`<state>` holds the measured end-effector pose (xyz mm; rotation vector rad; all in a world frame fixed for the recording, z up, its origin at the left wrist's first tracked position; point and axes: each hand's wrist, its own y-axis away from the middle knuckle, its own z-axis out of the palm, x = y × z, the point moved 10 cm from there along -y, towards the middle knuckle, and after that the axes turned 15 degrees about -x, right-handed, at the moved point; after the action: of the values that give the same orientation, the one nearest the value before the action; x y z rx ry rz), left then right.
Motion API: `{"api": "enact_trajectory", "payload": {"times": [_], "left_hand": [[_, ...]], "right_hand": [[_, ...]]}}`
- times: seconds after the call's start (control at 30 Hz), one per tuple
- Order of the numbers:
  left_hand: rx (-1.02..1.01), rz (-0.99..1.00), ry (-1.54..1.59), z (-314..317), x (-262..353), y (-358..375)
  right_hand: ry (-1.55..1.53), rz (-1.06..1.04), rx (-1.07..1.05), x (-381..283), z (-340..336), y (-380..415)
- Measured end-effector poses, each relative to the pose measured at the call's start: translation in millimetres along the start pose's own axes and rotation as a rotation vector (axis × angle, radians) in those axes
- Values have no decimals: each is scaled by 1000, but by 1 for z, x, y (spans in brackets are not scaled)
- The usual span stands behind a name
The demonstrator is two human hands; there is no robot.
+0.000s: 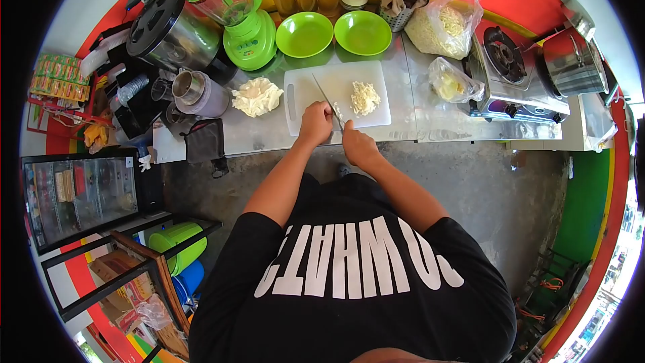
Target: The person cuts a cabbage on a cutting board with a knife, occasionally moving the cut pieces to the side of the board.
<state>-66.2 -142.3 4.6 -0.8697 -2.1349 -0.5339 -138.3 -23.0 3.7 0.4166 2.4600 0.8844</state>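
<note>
A white cutting board (300,84) lies near the front edge of the metal counter. My right hand (361,146) is closed round the handle of a knife (322,91), whose blade slants up and left across the board. Just left of the blade, my left hand (316,123) rests on the board's lower edge with its fingers curled; what they hold, if anything, is hidden. Small pale cut bits (338,109) lie beside the blade. To its right sits a pile of pale, finely cut strips (365,98).
A crumpled pale bag (257,97) lies left of the board. Behind stand two green bowls (304,35) (363,33) and a green blender (248,44). Right are a large bag of pale food (440,30), a smaller bag (455,81) and a gas stove (517,87) beside a steel pot (574,60).
</note>
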Motion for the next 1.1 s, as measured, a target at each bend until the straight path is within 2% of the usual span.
{"api": "enact_trajectory", "payload": {"times": [0.13, 0.2, 0.63, 0.73, 0.83, 1.03, 1.1], "left_hand": [[-38, -29, 37, 3, -6, -1], [-6, 39, -25, -1, 0, -1], [-9, -28, 7, -3, 2, 7], [33, 23, 64, -10, 10, 4], [38, 12, 80, -6, 9, 9], [100, -31, 33, -8, 6, 13], [180, -2, 50, -14, 9, 20]], "right_hand": [[-17, 29, -26, -1, -5, -6], [3, 8, 3, -6, -11, -8], [31, 13, -40, -5, -11, -5], [23, -6, -114, -11, -21, -3], [29, 0, -108, -12, -12, 4], [28, 21, 35, -3, -2, -3], [52, -23, 54, -6, -9, -2]]}}
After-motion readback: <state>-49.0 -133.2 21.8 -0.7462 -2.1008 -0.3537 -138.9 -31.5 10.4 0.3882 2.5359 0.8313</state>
